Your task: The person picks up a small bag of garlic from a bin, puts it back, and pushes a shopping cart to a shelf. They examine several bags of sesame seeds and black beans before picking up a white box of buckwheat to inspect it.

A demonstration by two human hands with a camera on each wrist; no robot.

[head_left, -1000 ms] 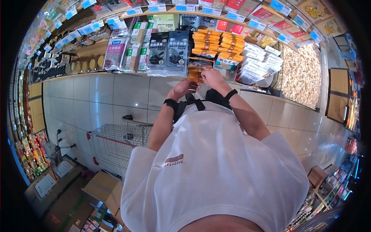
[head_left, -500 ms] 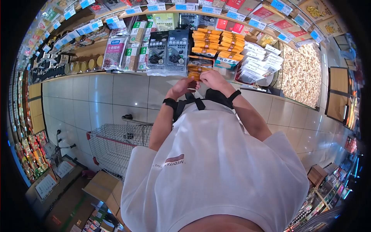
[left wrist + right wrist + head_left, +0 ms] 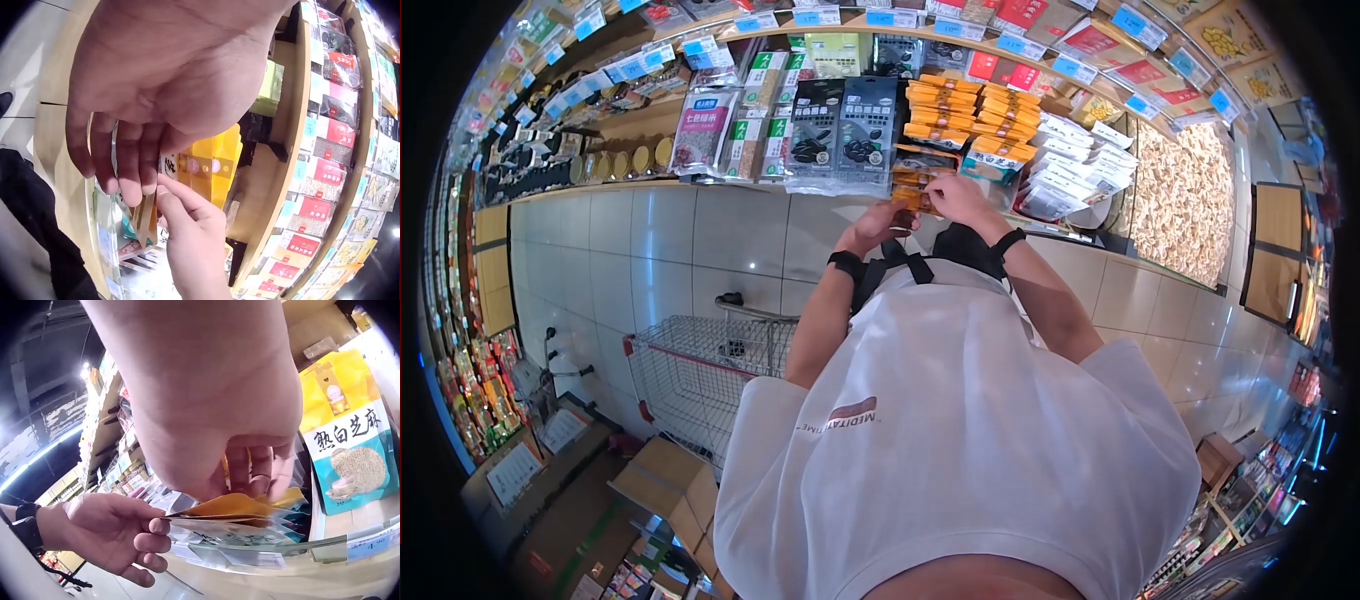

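At the shelf's front edge, my left hand (image 3: 875, 222) pinches the near corner of a yellow pouch (image 3: 231, 505) between thumb and index finger. My right hand (image 3: 960, 198) is beside it, its thumb and curled fingers pinching the same pouch's top edge, as the left wrist view shows. More pouches stand packed in a row behind the held one, their fronts mostly hidden by the hands. Just right of the row, a yellow, white and teal sesame pouch (image 3: 350, 437) faces outward.
Stacked orange pouches (image 3: 940, 105) fill the shelf behind. Dark grey bags (image 3: 865, 135) lie to the left, white packets (image 3: 1060, 170) to the right. A price tag (image 3: 369, 547) sits on the clear front lip. A wire shopping cart (image 3: 690, 370) stands at left behind the person.
The right hand dips toward the left hand, then shifts slightly back toward the shelf. The left hand stays at the front pouch's edge. The head view has turned a little.
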